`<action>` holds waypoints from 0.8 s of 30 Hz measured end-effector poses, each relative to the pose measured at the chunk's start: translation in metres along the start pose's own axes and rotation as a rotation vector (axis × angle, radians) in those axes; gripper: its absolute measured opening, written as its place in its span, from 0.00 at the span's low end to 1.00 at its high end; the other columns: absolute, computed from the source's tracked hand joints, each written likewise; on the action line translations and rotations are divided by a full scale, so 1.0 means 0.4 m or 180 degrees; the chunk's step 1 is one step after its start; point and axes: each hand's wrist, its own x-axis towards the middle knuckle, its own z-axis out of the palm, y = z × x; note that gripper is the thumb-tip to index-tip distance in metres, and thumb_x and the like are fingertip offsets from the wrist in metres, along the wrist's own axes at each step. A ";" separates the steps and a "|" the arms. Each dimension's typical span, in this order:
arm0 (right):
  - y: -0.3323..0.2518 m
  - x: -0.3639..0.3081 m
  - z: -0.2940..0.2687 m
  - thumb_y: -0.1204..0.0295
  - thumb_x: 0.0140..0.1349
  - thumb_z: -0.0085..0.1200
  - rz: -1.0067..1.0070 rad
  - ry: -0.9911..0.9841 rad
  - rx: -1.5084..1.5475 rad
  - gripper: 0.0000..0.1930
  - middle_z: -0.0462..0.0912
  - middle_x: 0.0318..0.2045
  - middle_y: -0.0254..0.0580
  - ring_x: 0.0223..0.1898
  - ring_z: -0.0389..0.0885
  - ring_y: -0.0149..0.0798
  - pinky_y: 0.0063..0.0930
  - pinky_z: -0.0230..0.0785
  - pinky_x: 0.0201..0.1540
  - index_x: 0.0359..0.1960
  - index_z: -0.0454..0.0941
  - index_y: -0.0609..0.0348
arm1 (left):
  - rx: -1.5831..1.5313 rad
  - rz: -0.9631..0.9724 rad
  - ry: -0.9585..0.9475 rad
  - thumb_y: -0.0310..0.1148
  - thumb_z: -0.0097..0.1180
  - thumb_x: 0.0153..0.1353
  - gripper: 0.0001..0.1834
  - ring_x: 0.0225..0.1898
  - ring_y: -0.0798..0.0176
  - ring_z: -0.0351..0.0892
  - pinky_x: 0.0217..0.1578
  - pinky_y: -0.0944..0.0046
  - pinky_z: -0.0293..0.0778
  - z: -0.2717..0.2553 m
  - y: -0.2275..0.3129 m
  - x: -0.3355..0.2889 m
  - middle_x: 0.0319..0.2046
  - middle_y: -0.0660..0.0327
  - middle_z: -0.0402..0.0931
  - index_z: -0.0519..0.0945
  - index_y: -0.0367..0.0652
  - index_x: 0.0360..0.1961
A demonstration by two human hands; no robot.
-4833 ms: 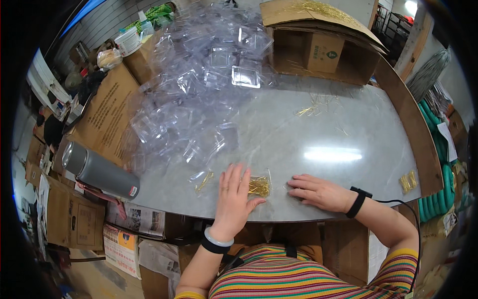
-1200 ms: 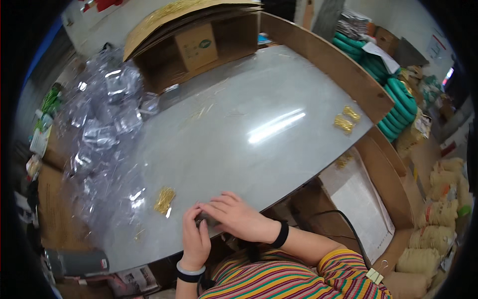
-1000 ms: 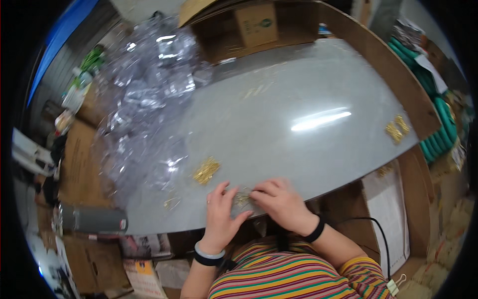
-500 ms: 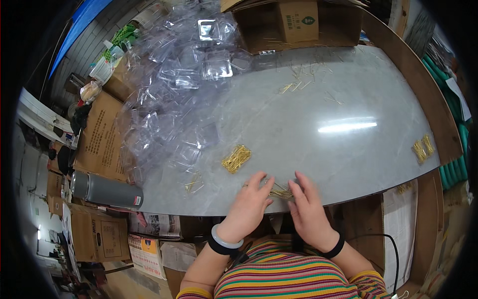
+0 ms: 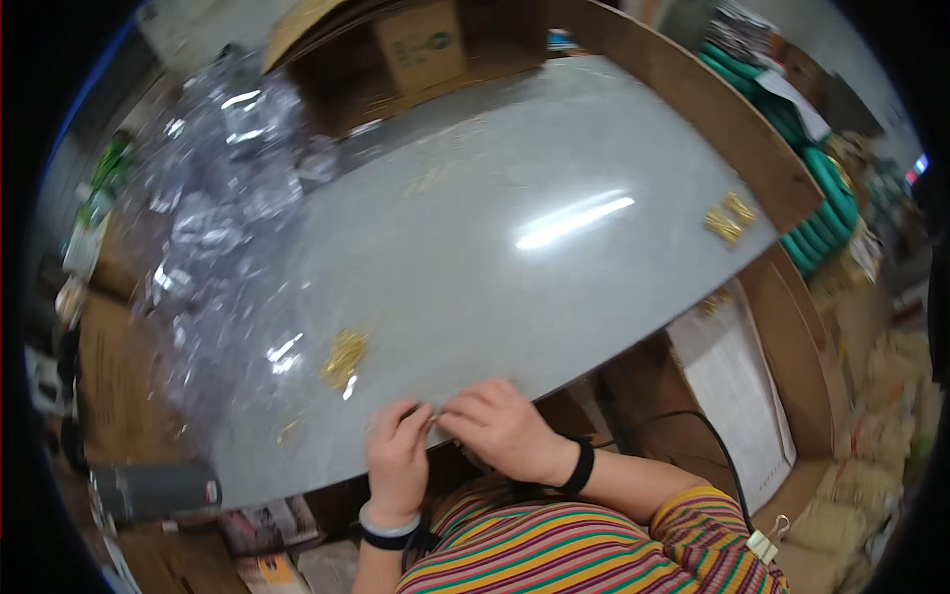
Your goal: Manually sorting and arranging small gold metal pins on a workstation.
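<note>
My left hand (image 5: 399, 460) and my right hand (image 5: 507, 434) meet at the table's near edge, fingers closed and fingertips almost touching. Between the fingertips a small bit of gold-coloured pins (image 5: 433, 420) shows; most of it is hidden by my fingers. Ahead and to the left of my hands lies a heap of thin gold-coloured pins (image 5: 344, 359). A few loose pins (image 5: 289, 432) lie left of my left hand, blurred. Two small gold bundles (image 5: 729, 219) rest at the far right edge of the table.
A big pile of clear plastic packages (image 5: 223, 247) covers the table's left side. An open cardboard box (image 5: 426, 49) stands at the back, and cardboard walls the right edge. A grey bottle (image 5: 153, 492) lies at the left. Scattered pins (image 5: 435, 176) lie toward the back.
My hands have come together and closed on the pins that lay between them on the table. The whole view has turned and shifted, so the table appears tilted and blurred.
</note>
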 end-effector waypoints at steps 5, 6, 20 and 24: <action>0.020 -0.031 -0.009 0.70 0.56 0.56 -0.0309 0.0072 -0.0064 0.16 0.80 0.49 0.40 0.54 0.77 0.40 0.38 0.70 0.59 0.46 0.79 0.61 | -0.0259 -0.0039 -0.0127 0.21 0.66 0.55 0.09 0.42 0.48 0.78 0.43 0.55 0.74 0.002 -0.006 0.018 0.40 0.53 0.80 0.84 0.38 0.39; 0.030 -0.041 -0.008 0.70 0.56 0.56 -0.0289 0.0087 -0.0086 0.16 0.80 0.49 0.40 0.54 0.77 0.40 0.38 0.70 0.59 0.46 0.79 0.61 | -0.0269 0.0033 -0.0174 0.20 0.66 0.55 0.09 0.41 0.50 0.77 0.41 0.57 0.74 0.003 -0.011 0.024 0.39 0.54 0.80 0.84 0.38 0.38; 0.057 -0.039 -0.016 0.73 0.52 0.59 -0.0930 0.0344 -0.0027 0.16 0.85 0.41 0.35 0.39 0.84 0.36 0.31 0.75 0.41 0.44 0.85 0.54 | -0.0530 -0.0077 -0.0192 0.21 0.63 0.59 0.07 0.41 0.50 0.79 0.44 0.57 0.75 -0.008 -0.007 0.019 0.40 0.55 0.81 0.85 0.39 0.39; 0.046 -0.022 -0.009 0.73 0.51 0.59 -0.0671 0.0502 -0.0140 0.14 0.85 0.38 0.34 0.35 0.82 0.37 0.30 0.74 0.36 0.42 0.84 0.55 | -0.1070 -0.0696 -0.0105 0.21 0.59 0.66 0.09 0.40 0.56 0.80 0.43 0.61 0.76 -0.033 -0.012 0.008 0.42 0.53 0.81 0.83 0.36 0.46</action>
